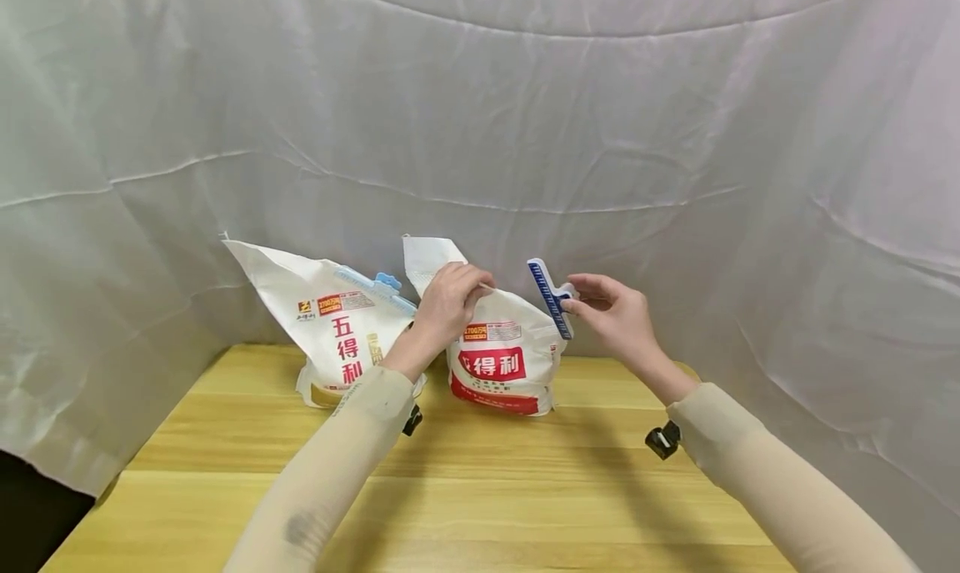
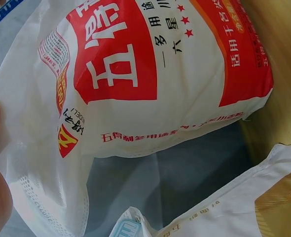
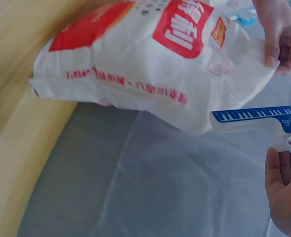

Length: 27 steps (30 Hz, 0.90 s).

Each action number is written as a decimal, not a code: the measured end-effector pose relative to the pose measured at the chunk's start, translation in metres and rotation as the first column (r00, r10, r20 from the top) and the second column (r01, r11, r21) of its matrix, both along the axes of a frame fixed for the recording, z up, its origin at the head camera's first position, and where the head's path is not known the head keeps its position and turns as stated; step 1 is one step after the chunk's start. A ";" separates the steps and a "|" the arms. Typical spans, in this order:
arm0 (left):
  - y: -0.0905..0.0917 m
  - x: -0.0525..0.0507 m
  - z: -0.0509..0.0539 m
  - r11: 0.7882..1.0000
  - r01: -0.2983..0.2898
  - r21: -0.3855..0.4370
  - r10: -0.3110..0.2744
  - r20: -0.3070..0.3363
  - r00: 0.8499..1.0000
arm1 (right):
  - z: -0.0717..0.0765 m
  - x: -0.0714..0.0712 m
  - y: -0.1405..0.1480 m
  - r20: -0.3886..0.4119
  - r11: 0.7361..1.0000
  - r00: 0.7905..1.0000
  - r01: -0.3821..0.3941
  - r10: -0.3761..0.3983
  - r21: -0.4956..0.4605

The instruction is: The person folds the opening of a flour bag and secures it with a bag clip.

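A white flour bag with red print (image 1: 491,364) stands on the table, its top folded over and leaning up to the left. My left hand (image 1: 450,302) pinches the bag's upper edge; in the right wrist view the thumb (image 3: 271,52) presses on the front of it. My right hand (image 1: 618,319) holds a blue-and-white bag clip (image 1: 550,298) by its handle, beside the bag's right upper corner. In the right wrist view the long bar of the clip (image 3: 254,116) lies close to the bag's edge; whether they touch I cannot tell.
Left of it stands a second white flour bag (image 1: 322,319), with a light blue clip (image 1: 386,283) across its slanted top. Both bags are on a wooden table (image 1: 480,490). Right behind them hangs a grey cloth (image 1: 480,123).
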State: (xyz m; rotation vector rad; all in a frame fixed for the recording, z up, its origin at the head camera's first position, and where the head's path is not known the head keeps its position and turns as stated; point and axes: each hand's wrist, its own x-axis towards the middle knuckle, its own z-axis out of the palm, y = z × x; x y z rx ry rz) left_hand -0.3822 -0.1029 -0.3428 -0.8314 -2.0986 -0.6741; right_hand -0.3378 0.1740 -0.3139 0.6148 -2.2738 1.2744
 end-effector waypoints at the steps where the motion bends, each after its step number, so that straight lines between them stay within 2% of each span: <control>1: 0.000 0.000 0.000 1.000 0.002 0.001 -0.002 -0.002 1.000 | 0.003 -0.002 0.001 -0.004 1.000 1.000 -0.002 0.002 0.006; 9: 0.001 0.000 0.002 1.000 0.015 0.012 -0.015 -0.026 1.000 | 0.017 -0.014 0.000 -0.007 0.996 1.000 0.007 -0.006 0.088; 21: 0.001 0.000 0.003 1.000 0.021 0.020 -0.019 -0.062 0.998 | 0.024 -0.021 -0.003 -0.049 0.986 0.998 0.036 -0.029 0.161; 27: 0.001 -0.001 0.003 1.000 0.004 0.030 -0.001 -0.085 0.996 | 0.027 -0.024 -0.005 -0.067 0.988 0.998 0.027 -0.017 0.151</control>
